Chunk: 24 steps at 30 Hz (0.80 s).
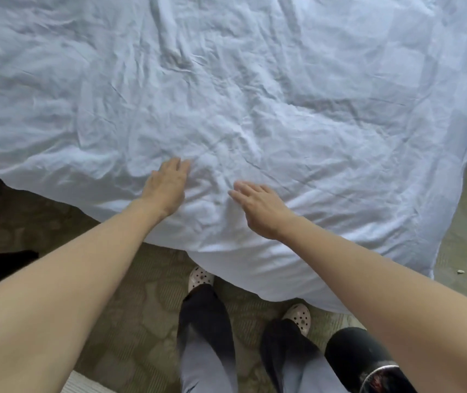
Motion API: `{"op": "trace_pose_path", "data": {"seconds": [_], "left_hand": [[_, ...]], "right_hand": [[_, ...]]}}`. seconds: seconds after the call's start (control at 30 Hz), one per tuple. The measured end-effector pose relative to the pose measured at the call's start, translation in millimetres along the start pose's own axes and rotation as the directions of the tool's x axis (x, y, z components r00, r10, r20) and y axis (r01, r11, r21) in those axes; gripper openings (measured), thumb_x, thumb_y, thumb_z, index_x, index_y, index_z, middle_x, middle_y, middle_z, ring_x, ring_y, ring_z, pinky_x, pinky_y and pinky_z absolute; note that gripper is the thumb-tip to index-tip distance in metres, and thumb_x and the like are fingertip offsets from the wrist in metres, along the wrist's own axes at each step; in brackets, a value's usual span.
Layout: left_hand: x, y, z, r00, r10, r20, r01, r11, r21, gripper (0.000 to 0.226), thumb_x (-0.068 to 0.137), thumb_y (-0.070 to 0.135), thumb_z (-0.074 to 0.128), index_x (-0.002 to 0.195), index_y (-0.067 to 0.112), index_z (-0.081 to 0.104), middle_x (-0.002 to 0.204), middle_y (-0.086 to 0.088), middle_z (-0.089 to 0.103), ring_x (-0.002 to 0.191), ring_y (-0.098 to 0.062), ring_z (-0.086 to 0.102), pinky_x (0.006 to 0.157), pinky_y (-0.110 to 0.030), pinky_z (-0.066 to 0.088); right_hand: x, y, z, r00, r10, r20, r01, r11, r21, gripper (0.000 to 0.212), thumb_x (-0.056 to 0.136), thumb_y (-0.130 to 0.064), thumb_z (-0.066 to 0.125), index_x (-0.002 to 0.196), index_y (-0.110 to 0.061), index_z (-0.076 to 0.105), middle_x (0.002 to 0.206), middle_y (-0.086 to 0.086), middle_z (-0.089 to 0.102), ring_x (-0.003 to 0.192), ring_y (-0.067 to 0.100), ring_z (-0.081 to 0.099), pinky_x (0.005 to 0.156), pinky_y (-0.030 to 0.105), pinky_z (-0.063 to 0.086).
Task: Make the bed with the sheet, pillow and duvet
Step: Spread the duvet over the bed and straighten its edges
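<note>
White crinkly fabric everywhere: the duvet [255, 95] covers the whole bed and spills over the near edge.
It's puffy and creased all over, so I'd guess smoothing is the step in hand. Patterned olive carpet [130, 293] shows below. The left hand [167, 188] lies flat near the edge, fingers straight and together, pressing wrinkles out. The right hand [258, 208] is just beside it, fingers straight and a bit spread, gripping nothing. Pale holey clogs [201, 276] sit right at the overhang. No pillow in sight.
</note>
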<state>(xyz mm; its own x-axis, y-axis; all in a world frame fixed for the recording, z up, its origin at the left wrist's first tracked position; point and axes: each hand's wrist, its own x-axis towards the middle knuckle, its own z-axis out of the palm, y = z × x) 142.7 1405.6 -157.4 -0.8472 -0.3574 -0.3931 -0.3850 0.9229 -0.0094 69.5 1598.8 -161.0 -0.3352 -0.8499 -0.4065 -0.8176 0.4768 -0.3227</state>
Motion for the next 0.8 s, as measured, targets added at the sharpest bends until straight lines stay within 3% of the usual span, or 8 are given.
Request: {"op": "trace_pose_path", "data": {"seconds": [0.1, 0.17, 0.33, 0.43, 0.57, 0.7, 0.8], "left_hand": [[28, -34, -10, 0.999, 0.042, 0.016, -0.043, 0.997, 0.057, 0.057, 0.094, -0.001, 0.033, 0.147, 0.01, 0.017, 0.155, -0.015, 0.013, 0.143, -0.029, 0.015, 0.108, -0.041, 0.028], [48, -56, -13, 0.995, 0.091, 0.033, -0.094, 0.992, 0.085, 0.059, 0.097, 0.004, 0.031, 0.151, 0.013, 0.007, 0.158, -0.011, 0.001, 0.147, -0.025, 0.005, 0.113, -0.041, 0.019], [91, -100, -10, 0.977, 0.211, 0.012, -0.211, 0.965, 0.156, 0.053, 0.102, 0.017, 0.024, 0.151, 0.016, 0.004, 0.159, -0.01, -0.002, 0.147, -0.025, 0.004, 0.114, -0.045, 0.016], [93, -119, 3, 0.97, 0.242, 0.033, -0.244, 0.96, 0.135, 0.054, 0.102, 0.029, 0.021, 0.151, 0.017, 0.001, 0.159, -0.008, -0.006, 0.147, -0.024, -0.001, 0.116, -0.047, 0.007], [61, -145, 43, 0.95, 0.313, 0.006, -0.312, 0.945, 0.098, 0.069, 0.09, 0.047, 0.005, 0.15, 0.013, 0.002, 0.159, -0.008, -0.002, 0.147, -0.023, 0.001, 0.116, -0.049, 0.001], [30, -151, 68, 0.957, 0.29, 0.014, -0.291, 0.957, 0.022, 0.065, 0.084, 0.047, -0.009, 0.141, 0.018, -0.019, 0.149, 0.002, -0.027, 0.139, -0.011, -0.021, 0.109, -0.034, -0.026], [6, -157, 83, 0.957, 0.291, 0.008, -0.292, 0.956, 0.022, 0.061, 0.082, 0.044, -0.015, 0.138, 0.021, -0.026, 0.145, 0.004, -0.035, 0.135, -0.011, -0.029, 0.105, -0.031, -0.03]], "right_hand": [[40, -11, -8, 0.999, 0.031, -0.039, -0.033, 0.998, -0.048, 0.063, 0.095, -0.004, 0.032, 0.151, -0.018, 0.006, 0.159, 0.004, -0.006, 0.147, 0.022, -0.002, 0.117, 0.045, 0.008], [68, -19, -11, 0.995, 0.055, -0.082, -0.061, 0.996, -0.067, 0.061, 0.098, -0.009, 0.03, 0.151, -0.021, 0.002, 0.159, 0.003, -0.01, 0.147, 0.021, -0.007, 0.117, 0.048, 0.003], [127, -31, -17, 0.978, 0.12, -0.172, -0.131, 0.99, -0.055, 0.054, 0.102, -0.026, 0.024, 0.151, -0.024, 0.001, 0.159, 0.001, -0.009, 0.147, 0.019, -0.007, 0.116, 0.047, -0.002], [145, -37, -4, 0.975, 0.135, -0.176, -0.15, 0.986, -0.071, 0.056, 0.096, -0.035, 0.016, 0.151, -0.024, 0.01, 0.159, 0.003, 0.002, 0.148, 0.022, 0.003, 0.116, 0.046, -0.001], [150, -57, 24, 0.965, 0.075, -0.25, -0.124, 0.975, -0.183, 0.054, 0.089, -0.036, 0.029, 0.135, -0.019, 0.051, 0.141, 0.011, 0.048, 0.128, 0.032, 0.048, 0.108, 0.047, 0.015], [143, -96, 53, 0.976, 0.119, -0.183, -0.155, 0.969, -0.192, 0.053, 0.091, -0.037, 0.028, 0.137, -0.02, 0.048, 0.143, 0.01, 0.046, 0.132, 0.03, 0.045, 0.111, 0.044, 0.001], [139, -125, 71, 0.981, 0.128, -0.145, -0.152, 0.974, -0.166, 0.052, 0.092, -0.035, 0.026, 0.136, -0.02, 0.049, 0.143, 0.009, 0.047, 0.131, 0.028, 0.046, 0.112, 0.044, 0.008]]}}
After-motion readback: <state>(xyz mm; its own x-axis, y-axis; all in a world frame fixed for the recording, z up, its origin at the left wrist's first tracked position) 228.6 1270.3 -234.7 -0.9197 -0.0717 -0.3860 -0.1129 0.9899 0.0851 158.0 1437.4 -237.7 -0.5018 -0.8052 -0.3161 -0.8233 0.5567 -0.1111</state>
